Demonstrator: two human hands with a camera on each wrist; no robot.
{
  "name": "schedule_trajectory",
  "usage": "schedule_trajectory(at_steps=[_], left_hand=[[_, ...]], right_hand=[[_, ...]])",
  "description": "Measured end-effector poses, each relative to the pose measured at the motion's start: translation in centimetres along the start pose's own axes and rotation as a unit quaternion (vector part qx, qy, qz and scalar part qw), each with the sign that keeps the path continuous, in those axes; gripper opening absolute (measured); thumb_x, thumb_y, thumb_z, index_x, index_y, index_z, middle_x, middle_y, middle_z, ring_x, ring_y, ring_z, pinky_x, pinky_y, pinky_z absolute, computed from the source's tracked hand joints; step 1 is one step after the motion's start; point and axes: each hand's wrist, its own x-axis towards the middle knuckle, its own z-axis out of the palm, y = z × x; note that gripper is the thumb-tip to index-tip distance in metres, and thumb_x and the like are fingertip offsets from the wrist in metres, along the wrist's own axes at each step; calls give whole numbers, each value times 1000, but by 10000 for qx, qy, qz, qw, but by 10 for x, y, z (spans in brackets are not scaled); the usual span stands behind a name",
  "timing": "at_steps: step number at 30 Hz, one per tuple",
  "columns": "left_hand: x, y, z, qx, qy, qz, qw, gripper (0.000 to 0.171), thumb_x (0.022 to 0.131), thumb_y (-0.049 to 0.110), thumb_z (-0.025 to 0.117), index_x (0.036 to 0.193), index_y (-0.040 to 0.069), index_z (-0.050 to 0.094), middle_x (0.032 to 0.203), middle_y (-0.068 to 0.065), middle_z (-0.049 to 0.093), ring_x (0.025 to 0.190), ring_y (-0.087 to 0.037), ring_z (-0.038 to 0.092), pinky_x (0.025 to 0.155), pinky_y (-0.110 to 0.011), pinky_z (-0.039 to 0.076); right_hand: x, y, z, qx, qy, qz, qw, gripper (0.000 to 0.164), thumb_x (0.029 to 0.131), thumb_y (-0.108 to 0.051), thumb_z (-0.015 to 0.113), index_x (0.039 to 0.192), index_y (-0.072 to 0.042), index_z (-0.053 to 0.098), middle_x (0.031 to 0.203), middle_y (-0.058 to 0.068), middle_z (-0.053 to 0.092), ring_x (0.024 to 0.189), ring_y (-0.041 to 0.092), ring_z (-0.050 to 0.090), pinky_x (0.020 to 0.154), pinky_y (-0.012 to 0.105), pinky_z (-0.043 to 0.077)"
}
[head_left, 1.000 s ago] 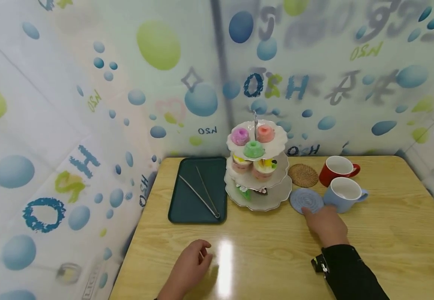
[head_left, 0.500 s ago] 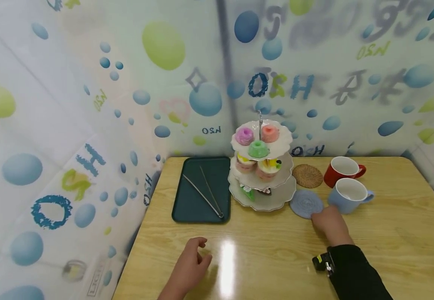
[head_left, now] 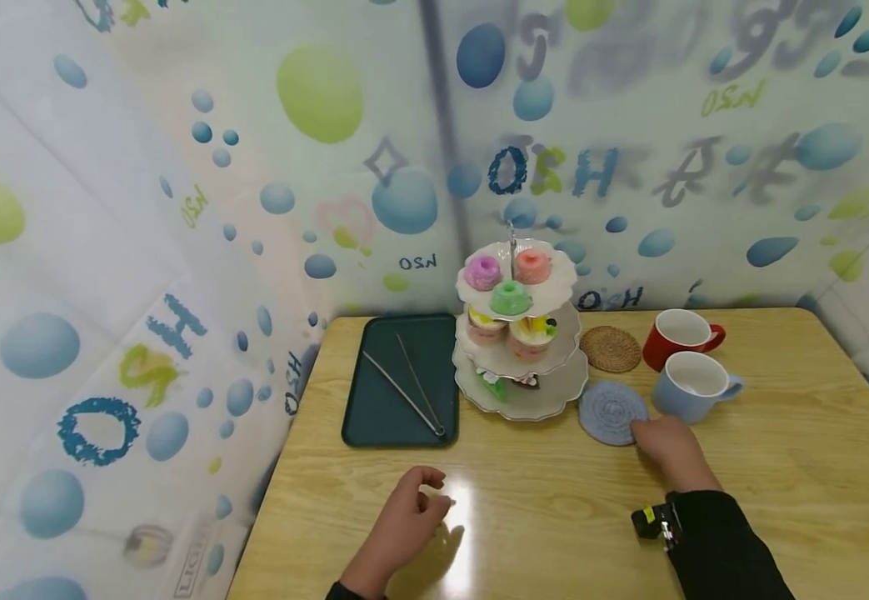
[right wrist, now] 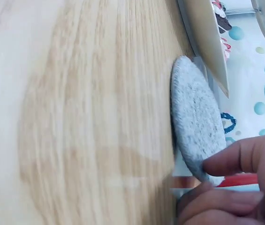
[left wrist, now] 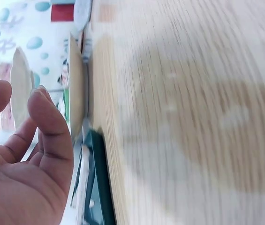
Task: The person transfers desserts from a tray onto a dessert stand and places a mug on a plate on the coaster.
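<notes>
My right hand (head_left: 672,450) pinches the near right edge of a round blue-grey woven coaster (head_left: 612,412). In the right wrist view the thumb lies on top of the coaster (right wrist: 195,115) and the fingers are at its edge, which sits slightly tilted close over the tabletop. Just behind that hand stands a light blue mug (head_left: 692,386). My left hand (head_left: 407,521) hovers over the front of the table, fingers loosely bent, with nothing in it. The left wrist view shows the gap between its thumb and fingertips.
A three-tier stand (head_left: 520,400) with cakes rises at the back middle. Left of it lies a dark green tray (head_left: 374,425) with metal tongs (head_left: 402,392). A brown woven coaster (head_left: 610,348) and a red mug (head_left: 659,348) are at the back right.
The blue-grey coaster has shifted a little toward the front, away from the stand, with my right hand at its edge. My left hand has drifted slightly right.
</notes>
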Motion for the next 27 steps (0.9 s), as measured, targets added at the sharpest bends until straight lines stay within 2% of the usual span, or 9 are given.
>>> schedule_trajectory(at_steps=[2, 5, 9, 13, 15, 20, 24, 27], left_hand=[[3, 1, 4, -77, -64, 67, 9999, 33, 93, 24, 60, 121, 8, 51, 117, -11, 54, 63, -13, 54, 51, -27, 46], [6, 3, 11, -244, -167, 30, 9996, 32, 93, 22, 59, 120, 6, 52, 116, -13, 53, 67, -14, 57, 53, -28, 47], [13, 4, 18, -388, -298, -61, 9988, 31, 93, 20, 59, 120, 5, 52, 113, -12, 54, 70, -18, 59, 55, -29, 49], [29, 7, 25, -417, -372, -154, 9983, 30, 94, 20, 58, 119, 5, 52, 106, -8, 54, 70, -19, 60, 56, -31, 49], [39, 8, 29, -430, -355, -198, 9982, 30, 94, 21, 58, 118, 4, 52, 103, -7, 54, 70, -19, 60, 57, -31, 50], [59, 3, 44, -532, -217, -289, 9979, 33, 94, 23, 58, 119, 3, 51, 99, -7, 55, 68, -18, 62, 60, -33, 53], [68, 0, 55, -911, -200, -385, 9949, 36, 95, 26, 55, 120, 1, 49, 97, -9, 58, 68, -18, 63, 62, -34, 54], [71, 3, 59, -1084, -79, -396, 9933, 32, 97, 27, 52, 116, 1, 51, 90, -9, 60, 65, -18, 62, 61, -33, 54]], right_hand=[[-3, -1, 2, 97, 107, -66, 9999, 47, 89, -28, 40, 100, 15, 57, 84, 19, 54, 76, 30, 51, 64, 36, 41], [-6, -3, 6, 578, 293, -247, 9976, 35, 91, -22, 42, 98, 10, 52, 77, 13, 58, 70, 25, 55, 59, 32, 42], [-10, -9, 15, 1563, 391, -600, 9851, 38, 92, -15, 46, 117, 13, 39, 83, 15, 59, 70, 22, 60, 58, 31, 48], [-18, -24, 24, 2104, 51, -1030, 9722, 41, 91, -8, 44, 124, 14, 34, 84, 19, 61, 67, 22, 62, 57, 34, 51], [-26, -33, 29, 2183, -97, -1122, 9694, 40, 91, -7, 43, 124, 12, 33, 85, 18, 60, 65, 21, 61, 56, 35, 51], [-49, -51, 51, 2088, -281, -1164, 9706, 34, 86, -2, 44, 118, 9, 38, 78, 16, 58, 58, 21, 58, 51, 33, 47], [-63, -61, 72, 2070, -527, -1196, 9696, 29, 84, 1, 46, 112, 7, 43, 75, 14, 57, 55, 21, 56, 48, 31, 44], [-70, -68, 87, 2028, -558, -1226, 9699, 27, 84, 2, 47, 110, 4, 46, 77, 12, 57, 55, 22, 55, 47, 31, 43]])
